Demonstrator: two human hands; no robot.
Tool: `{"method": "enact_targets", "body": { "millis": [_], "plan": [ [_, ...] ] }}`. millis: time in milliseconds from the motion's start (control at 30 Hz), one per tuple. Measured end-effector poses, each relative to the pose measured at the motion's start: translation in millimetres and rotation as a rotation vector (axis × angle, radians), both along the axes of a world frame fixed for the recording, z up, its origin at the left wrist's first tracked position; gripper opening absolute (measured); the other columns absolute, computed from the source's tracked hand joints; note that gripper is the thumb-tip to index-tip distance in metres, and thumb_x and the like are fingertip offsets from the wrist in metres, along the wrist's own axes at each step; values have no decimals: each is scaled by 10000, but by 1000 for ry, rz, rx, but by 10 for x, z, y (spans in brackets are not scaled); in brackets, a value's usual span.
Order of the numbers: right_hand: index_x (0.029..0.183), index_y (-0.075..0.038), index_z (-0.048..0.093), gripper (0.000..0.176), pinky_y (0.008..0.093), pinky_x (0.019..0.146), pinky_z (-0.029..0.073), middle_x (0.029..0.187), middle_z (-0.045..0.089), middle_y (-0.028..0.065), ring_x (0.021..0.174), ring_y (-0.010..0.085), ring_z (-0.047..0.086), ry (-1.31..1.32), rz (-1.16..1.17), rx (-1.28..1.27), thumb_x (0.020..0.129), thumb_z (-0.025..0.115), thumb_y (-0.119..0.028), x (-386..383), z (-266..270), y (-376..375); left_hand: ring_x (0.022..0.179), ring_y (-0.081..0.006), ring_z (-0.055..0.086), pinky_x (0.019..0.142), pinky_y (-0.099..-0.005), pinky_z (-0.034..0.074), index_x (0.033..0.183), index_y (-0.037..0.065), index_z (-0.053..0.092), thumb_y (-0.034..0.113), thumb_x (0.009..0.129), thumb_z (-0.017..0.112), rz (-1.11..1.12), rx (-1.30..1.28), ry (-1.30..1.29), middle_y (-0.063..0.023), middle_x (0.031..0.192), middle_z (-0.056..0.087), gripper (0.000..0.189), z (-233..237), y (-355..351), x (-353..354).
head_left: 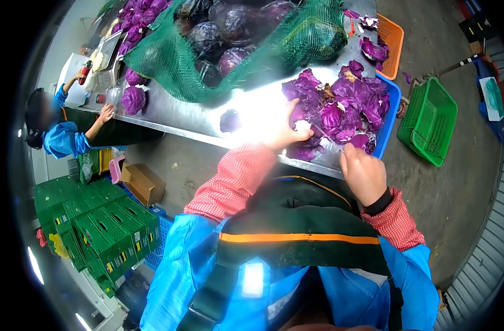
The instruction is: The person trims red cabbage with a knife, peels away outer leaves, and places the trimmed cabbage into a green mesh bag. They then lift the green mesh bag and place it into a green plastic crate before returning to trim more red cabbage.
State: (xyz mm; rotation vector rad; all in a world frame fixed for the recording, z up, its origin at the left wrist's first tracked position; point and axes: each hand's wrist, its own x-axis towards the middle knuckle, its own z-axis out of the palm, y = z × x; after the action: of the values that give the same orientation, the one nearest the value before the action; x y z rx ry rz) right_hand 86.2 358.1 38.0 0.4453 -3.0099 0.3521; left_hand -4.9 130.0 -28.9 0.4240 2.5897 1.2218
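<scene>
My left hand [285,128] is over the metal table [180,113], its fingers curled at a piece of red cabbage [302,117]; glare washes out part of the hand. My right hand [364,172] is closed at the table's front edge, around something thin that points toward the cabbage and is too small to name. Purple leaves [345,105] are heaped just beyond both hands, beside a blue crate [394,110]. Whole red cabbages [230,25] lie in an open green net bag [180,71] at the back of the table.
A co-worker [64,129] stands at the left by more cabbages [133,100] and a scale. An orange crate [391,44] and a green crate [431,121] are at the right. Green crates [97,226] and a cardboard box [143,183] are at the lower left.
</scene>
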Motion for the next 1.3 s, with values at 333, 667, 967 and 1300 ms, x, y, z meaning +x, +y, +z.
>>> {"method": "enact_targets", "body": {
  "millis": [333,667,967,1300],
  "plan": [
    [850,-58,545,212,423,462,503,641,634,140,546,324,639,17,-210,-105,935,563,-251,-500,-234,-75,1194,-357,540,1013,-397,435,1368,-40,430,388,681,778,-51,-215,133,-249,1282,542,881,219,211,65],
    [996,-67,573,236,376,525,523,747,610,111,599,274,647,109,106,-95,807,661,-177,-715,-396,-425,1167,-348,567,981,-384,459,1385,-22,413,371,687,768,-26,-188,66,-249,1281,550,875,22,125,24],
    [1037,-62,553,303,446,585,536,832,669,163,702,376,667,43,-33,-287,851,639,-286,-1313,-588,-349,1165,-348,561,980,-403,456,1399,-1,405,361,659,802,-87,-188,215,-237,1304,533,914,89,85,98],
    [965,-111,572,164,473,561,515,866,605,184,663,383,640,64,-135,-220,835,626,-195,-1266,-931,-369,1269,-323,491,1049,-375,402,1449,34,355,300,666,809,-214,-35,161,-223,1369,483,944,-8,-166,89]
  ]
}}
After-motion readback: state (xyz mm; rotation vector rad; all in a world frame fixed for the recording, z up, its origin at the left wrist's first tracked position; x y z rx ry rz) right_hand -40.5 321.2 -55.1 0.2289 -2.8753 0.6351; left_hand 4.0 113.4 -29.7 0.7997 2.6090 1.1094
